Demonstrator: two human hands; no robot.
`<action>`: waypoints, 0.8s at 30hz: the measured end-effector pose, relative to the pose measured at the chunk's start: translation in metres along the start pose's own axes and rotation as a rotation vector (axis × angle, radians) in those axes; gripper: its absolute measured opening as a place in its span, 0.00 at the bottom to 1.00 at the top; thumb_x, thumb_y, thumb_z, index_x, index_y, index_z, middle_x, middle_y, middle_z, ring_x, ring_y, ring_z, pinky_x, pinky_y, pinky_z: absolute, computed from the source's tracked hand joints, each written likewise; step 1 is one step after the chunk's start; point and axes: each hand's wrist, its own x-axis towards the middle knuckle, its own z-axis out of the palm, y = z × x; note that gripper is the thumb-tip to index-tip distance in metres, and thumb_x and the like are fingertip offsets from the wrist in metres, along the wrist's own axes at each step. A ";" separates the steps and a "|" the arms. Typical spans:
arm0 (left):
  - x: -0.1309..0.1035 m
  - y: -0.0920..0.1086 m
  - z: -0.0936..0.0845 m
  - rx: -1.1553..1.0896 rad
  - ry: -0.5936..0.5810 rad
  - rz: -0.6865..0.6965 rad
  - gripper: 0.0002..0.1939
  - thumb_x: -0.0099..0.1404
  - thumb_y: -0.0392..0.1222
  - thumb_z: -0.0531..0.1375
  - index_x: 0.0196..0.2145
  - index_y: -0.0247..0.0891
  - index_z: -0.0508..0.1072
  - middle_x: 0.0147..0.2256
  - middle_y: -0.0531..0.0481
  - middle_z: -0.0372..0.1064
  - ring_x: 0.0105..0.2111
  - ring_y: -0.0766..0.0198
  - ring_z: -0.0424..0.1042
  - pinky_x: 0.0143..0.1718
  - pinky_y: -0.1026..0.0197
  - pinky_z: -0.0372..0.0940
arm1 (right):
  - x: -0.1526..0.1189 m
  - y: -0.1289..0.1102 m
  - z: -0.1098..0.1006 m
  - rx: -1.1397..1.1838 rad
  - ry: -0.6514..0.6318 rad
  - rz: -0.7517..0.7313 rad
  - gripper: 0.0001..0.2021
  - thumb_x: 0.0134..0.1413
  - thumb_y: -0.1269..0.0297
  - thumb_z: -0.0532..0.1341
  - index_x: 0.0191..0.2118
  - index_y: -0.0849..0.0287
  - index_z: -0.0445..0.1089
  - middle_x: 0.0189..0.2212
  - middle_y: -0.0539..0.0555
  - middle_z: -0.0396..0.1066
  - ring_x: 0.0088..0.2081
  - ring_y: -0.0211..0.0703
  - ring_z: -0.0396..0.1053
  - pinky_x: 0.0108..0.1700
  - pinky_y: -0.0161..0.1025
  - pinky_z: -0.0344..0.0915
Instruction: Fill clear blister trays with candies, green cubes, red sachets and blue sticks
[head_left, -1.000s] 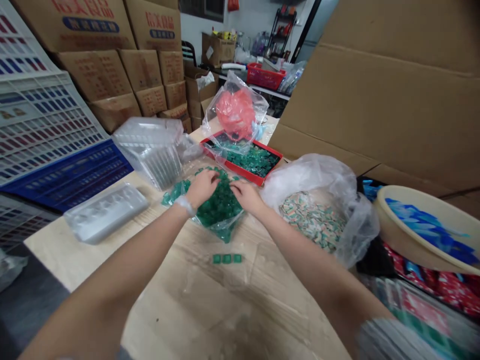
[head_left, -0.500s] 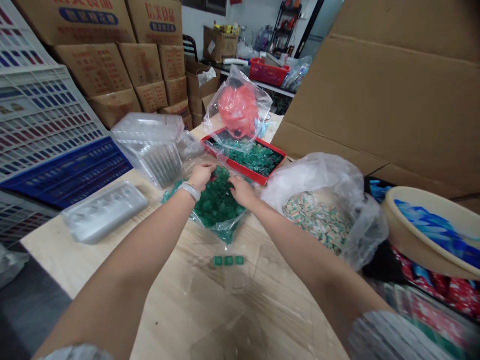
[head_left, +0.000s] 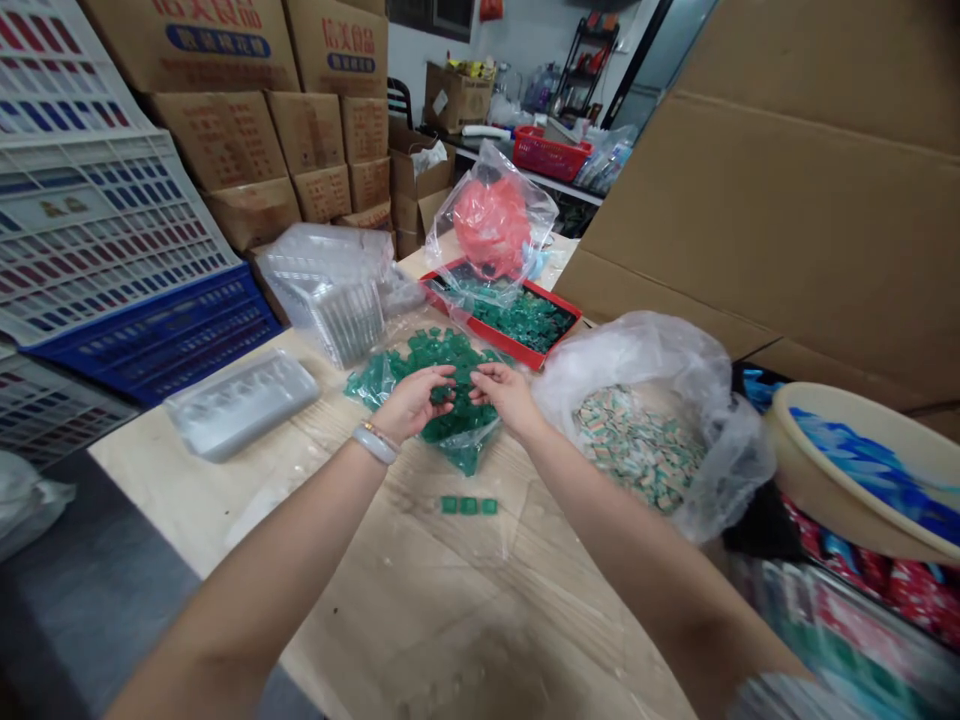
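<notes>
A heap of green square pieces (head_left: pixel 442 350) lies on a clear plastic bag in the middle of the table. Over its near part is my left hand (head_left: pixel 420 402), fingers bent together; green shows at the fingertips, too small to make out clearly. Close beside it on the right, my right hand (head_left: pixel 504 392) has thumb and fingertips pinched over the heap, with whatever they hold unclear. Several green squares lie below the hands, three of them forming a short row (head_left: pixel 469 506) in a clear tray that is hard to see.
Behind the heap stands a red-rimmed box (head_left: pixel 525 352) of green wrappers under a bag of pink material (head_left: pixel 493 225). Clear trays (head_left: pixel 240 405) lie left on the table (head_left: pixel 390 600). A bag of small flat pieces (head_left: pixel 637 440) and a beige basin (head_left: pixel 795 450) are right.
Both hands have come nearer to me and closer together over the heap. The whole view has shifted slightly, while the row of three squares stays in place on the table.
</notes>
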 end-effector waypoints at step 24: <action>-0.056 -0.032 -0.011 0.362 -0.119 0.214 0.12 0.49 0.41 0.60 0.32 0.30 0.70 0.22 0.53 0.65 0.17 0.74 0.59 0.21 0.68 0.55 | -0.080 -0.015 -0.011 0.366 -0.361 0.142 0.11 0.37 0.68 0.66 0.31 0.60 0.67 0.26 0.47 0.70 0.29 0.35 0.71 0.35 0.36 0.68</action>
